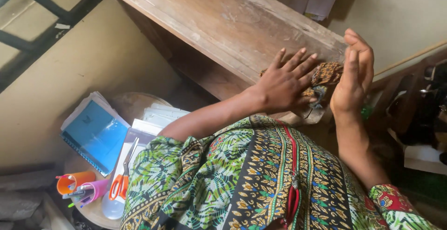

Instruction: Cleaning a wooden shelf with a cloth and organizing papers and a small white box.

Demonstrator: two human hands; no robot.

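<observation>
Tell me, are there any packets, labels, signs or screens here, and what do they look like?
Clear plastic packet: lower left on the round table, flat, see-through with white inside, orange-handled scissors lying on it.
Blue notebook: beside it on the left, flat, glossy blue cover.
No signs or screens can be made out.

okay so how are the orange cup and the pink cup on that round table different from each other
The orange cup is orange and sits nearer the blue notebook; the pink cup is pink and sits nearer the orange-handled scissors. The orange cup's mouth shows more openly; the pink cup's is packed with pens. Both lie tilted on the round table.
</observation>
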